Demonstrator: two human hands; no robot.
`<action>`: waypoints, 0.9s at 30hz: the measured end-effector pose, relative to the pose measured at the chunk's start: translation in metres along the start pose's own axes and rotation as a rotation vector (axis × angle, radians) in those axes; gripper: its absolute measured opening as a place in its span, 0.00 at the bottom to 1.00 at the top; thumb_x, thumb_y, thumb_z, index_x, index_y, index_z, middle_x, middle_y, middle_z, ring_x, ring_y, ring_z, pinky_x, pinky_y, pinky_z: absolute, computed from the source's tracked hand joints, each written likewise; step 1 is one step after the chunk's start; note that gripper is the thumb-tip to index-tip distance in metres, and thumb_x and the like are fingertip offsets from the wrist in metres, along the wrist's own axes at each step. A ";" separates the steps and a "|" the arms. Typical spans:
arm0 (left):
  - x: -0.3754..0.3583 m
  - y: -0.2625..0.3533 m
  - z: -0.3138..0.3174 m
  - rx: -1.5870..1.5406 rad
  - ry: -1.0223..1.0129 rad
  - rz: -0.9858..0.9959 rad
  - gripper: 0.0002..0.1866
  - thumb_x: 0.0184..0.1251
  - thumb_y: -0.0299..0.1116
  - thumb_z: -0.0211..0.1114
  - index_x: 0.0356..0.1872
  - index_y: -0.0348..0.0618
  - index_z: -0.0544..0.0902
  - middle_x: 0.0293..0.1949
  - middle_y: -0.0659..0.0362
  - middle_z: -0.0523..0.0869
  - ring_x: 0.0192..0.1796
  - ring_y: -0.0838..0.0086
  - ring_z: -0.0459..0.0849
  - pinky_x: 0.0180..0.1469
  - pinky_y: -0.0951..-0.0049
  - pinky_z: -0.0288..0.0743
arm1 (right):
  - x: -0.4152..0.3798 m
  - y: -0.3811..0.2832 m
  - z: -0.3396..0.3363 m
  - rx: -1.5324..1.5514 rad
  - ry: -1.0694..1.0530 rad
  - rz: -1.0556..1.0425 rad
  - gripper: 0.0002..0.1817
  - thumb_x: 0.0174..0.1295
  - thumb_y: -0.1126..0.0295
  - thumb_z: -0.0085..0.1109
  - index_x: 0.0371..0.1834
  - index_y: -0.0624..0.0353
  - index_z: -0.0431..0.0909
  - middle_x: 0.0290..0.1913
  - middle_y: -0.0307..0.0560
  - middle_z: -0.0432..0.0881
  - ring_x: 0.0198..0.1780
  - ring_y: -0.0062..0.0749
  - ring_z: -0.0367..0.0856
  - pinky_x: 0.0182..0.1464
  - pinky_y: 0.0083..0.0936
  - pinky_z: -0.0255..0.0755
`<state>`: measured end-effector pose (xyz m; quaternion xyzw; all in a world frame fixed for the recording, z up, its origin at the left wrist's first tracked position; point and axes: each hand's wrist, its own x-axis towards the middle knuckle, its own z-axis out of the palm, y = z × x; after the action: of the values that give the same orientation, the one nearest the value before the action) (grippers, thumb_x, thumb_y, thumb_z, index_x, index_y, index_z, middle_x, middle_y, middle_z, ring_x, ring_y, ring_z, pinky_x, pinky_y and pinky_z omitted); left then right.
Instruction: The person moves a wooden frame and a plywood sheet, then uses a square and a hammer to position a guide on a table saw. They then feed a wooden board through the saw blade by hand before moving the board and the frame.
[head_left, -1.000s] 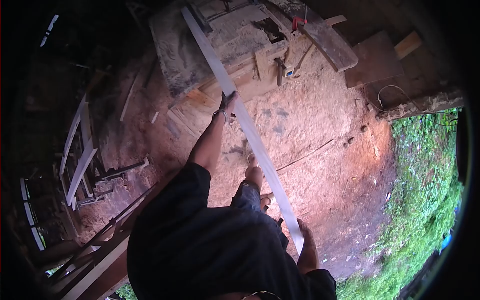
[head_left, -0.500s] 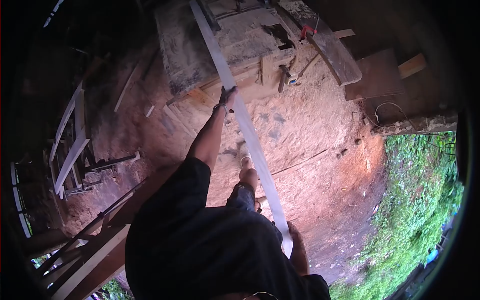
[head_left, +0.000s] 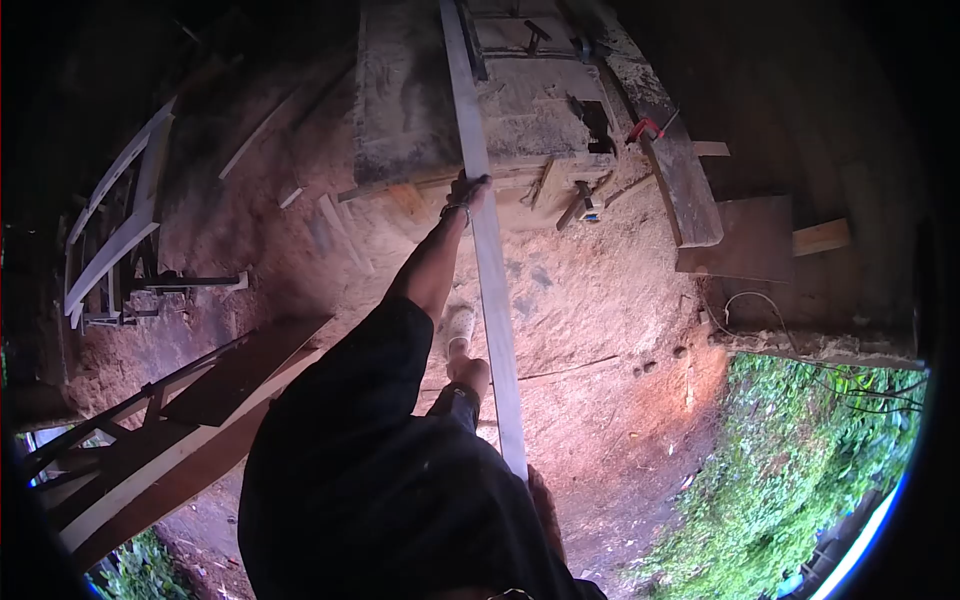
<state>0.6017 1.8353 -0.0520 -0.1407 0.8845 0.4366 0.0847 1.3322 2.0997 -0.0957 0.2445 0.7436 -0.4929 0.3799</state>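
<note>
A long, pale wooden board (head_left: 494,290) runs from the near side of my body up over a dusty workbench (head_left: 410,130). My left hand (head_left: 470,191) is wrapped round the board close to the bench's front edge, arm stretched forward. At the board's near end, beside my body, is my right hand (head_left: 541,500); it appears to grip that end, though its fingers are mostly hidden. The board's far part lies over the bench top beside a dark straight bar (head_left: 469,45). Its far tip leaves the view at the top.
Sawdust covers the floor (head_left: 590,310). A thick plank (head_left: 685,195) with a red clamp (head_left: 650,128) extends at the bench's right. Curved wooden pieces (head_left: 120,250) stand at left, and stacked timber (head_left: 200,430) lies at lower left. Green plants (head_left: 790,450) grow at right.
My view has turned, so the board points more straight ahead and the bench appears farther right. Both hands stay at the board. My visible foot has shifted to the board's left.
</note>
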 end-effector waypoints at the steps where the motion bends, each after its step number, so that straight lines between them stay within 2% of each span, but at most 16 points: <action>1: 0.005 -0.001 0.003 0.051 0.045 -0.001 0.37 0.61 0.62 0.64 0.66 0.50 0.72 0.57 0.49 0.84 0.56 0.48 0.84 0.58 0.45 0.73 | 0.001 -0.002 -0.001 0.006 0.002 -0.005 0.30 0.79 0.50 0.25 0.75 0.54 0.64 0.71 0.50 0.69 0.72 0.40 0.64 0.74 0.36 0.57; 3: 0.007 0.007 0.003 0.160 0.130 -0.001 0.36 0.60 0.61 0.65 0.64 0.49 0.76 0.57 0.48 0.85 0.60 0.47 0.82 0.65 0.50 0.68 | 0.005 -0.008 -0.003 0.018 0.004 -0.014 0.30 0.79 0.50 0.26 0.74 0.55 0.64 0.70 0.50 0.70 0.72 0.39 0.65 0.73 0.36 0.58; 6: 0.015 0.018 0.000 0.121 0.167 -0.106 0.31 0.60 0.60 0.63 0.57 0.50 0.83 0.55 0.48 0.87 0.61 0.51 0.82 0.71 0.50 0.58 | 0.009 -0.016 -0.003 0.040 0.011 -0.038 0.30 0.79 0.50 0.27 0.74 0.56 0.65 0.69 0.50 0.71 0.71 0.38 0.66 0.73 0.35 0.58; 9: 0.014 0.031 -0.019 -0.036 -0.027 -0.037 0.29 0.61 0.61 0.62 0.48 0.46 0.87 0.49 0.50 0.89 0.59 0.54 0.84 0.69 0.50 0.60 | 0.013 -0.023 0.003 0.083 0.028 -0.074 0.30 0.78 0.50 0.28 0.73 0.57 0.65 0.68 0.50 0.72 0.69 0.37 0.67 0.72 0.34 0.59; 10: 0.016 0.033 -0.019 -0.038 0.010 -0.052 0.29 0.62 0.61 0.61 0.40 0.43 0.89 0.45 0.50 0.91 0.56 0.55 0.86 0.67 0.50 0.63 | 0.015 -0.024 0.006 0.101 0.034 -0.088 0.30 0.78 0.50 0.29 0.73 0.58 0.65 0.68 0.50 0.72 0.69 0.37 0.68 0.72 0.34 0.59; 13: 0.093 -0.026 0.026 -0.031 -0.065 0.022 0.31 0.64 0.61 0.62 0.45 0.38 0.85 0.48 0.47 0.89 0.56 0.55 0.85 0.60 0.59 0.74 | 0.019 -0.029 0.013 0.165 0.053 -0.151 0.31 0.78 0.50 0.30 0.72 0.59 0.66 0.67 0.50 0.73 0.68 0.36 0.69 0.71 0.33 0.60; 14: 0.082 -0.012 0.014 -0.031 -0.097 0.009 0.33 0.67 0.62 0.58 0.45 0.35 0.85 0.48 0.47 0.89 0.55 0.58 0.85 0.60 0.58 0.74 | 0.023 -0.027 0.016 0.193 0.054 -0.183 0.31 0.78 0.50 0.30 0.72 0.60 0.66 0.67 0.50 0.74 0.68 0.36 0.69 0.70 0.33 0.60; 16: 0.046 0.031 -0.020 -0.046 -0.103 0.056 0.34 0.67 0.61 0.59 0.46 0.33 0.84 0.48 0.47 0.88 0.55 0.60 0.85 0.59 0.59 0.74 | 0.030 -0.020 0.021 0.253 0.063 -0.253 0.31 0.78 0.50 0.31 0.72 0.61 0.66 0.66 0.51 0.74 0.67 0.35 0.70 0.70 0.32 0.60; 19: 0.052 0.035 -0.024 -0.147 -0.088 0.092 0.33 0.66 0.59 0.63 0.48 0.30 0.84 0.48 0.45 0.88 0.52 0.60 0.86 0.56 0.60 0.76 | 0.028 -0.035 0.026 0.289 0.088 -0.304 0.32 0.78 0.48 0.32 0.71 0.63 0.66 0.65 0.52 0.75 0.66 0.35 0.71 0.70 0.31 0.61; 21: 0.067 0.036 -0.022 -0.066 -0.098 0.011 0.34 0.66 0.59 0.63 0.48 0.29 0.84 0.47 0.45 0.89 0.50 0.60 0.87 0.54 0.61 0.77 | 0.030 -0.043 0.024 0.386 0.106 -0.254 0.32 0.78 0.48 0.32 0.71 0.63 0.67 0.65 0.51 0.75 0.66 0.34 0.71 0.70 0.31 0.61; 22: 0.067 0.038 -0.023 -0.124 -0.108 0.011 0.34 0.67 0.59 0.63 0.48 0.28 0.84 0.46 0.46 0.89 0.49 0.59 0.87 0.53 0.60 0.78 | 0.024 -0.060 0.019 0.453 0.098 -0.246 0.32 0.78 0.48 0.32 0.70 0.64 0.68 0.64 0.51 0.75 0.66 0.34 0.71 0.69 0.31 0.61; 25: 0.099 0.020 -0.010 -0.149 -0.083 0.018 0.35 0.69 0.60 0.61 0.48 0.27 0.84 0.44 0.46 0.89 0.48 0.59 0.88 0.53 0.60 0.78 | -0.038 -0.218 -0.019 0.837 -0.002 -0.291 0.33 0.78 0.48 0.33 0.69 0.65 0.69 0.64 0.49 0.76 0.66 0.34 0.71 0.69 0.32 0.61; 26: 0.106 0.019 -0.013 -0.110 -0.138 0.044 0.35 0.70 0.59 0.60 0.49 0.26 0.83 0.45 0.45 0.89 0.48 0.59 0.87 0.53 0.59 0.78 | -0.017 -0.200 -0.015 0.554 0.058 -0.286 0.33 0.78 0.47 0.33 0.69 0.65 0.69 0.63 0.51 0.76 0.66 0.35 0.71 0.69 0.34 0.62; 27: 0.113 0.020 -0.014 -0.109 -0.147 0.048 0.35 0.70 0.59 0.59 0.49 0.26 0.83 0.45 0.45 0.89 0.48 0.59 0.87 0.53 0.60 0.78 | -0.018 -0.179 -0.014 0.442 0.099 -0.225 0.33 0.78 0.47 0.32 0.70 0.64 0.69 0.63 0.52 0.76 0.66 0.35 0.71 0.69 0.34 0.62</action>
<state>0.4877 1.8165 -0.0594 -0.0916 0.8538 0.4953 0.1313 1.2066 2.0422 0.0202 0.2611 0.6582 -0.6700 0.2229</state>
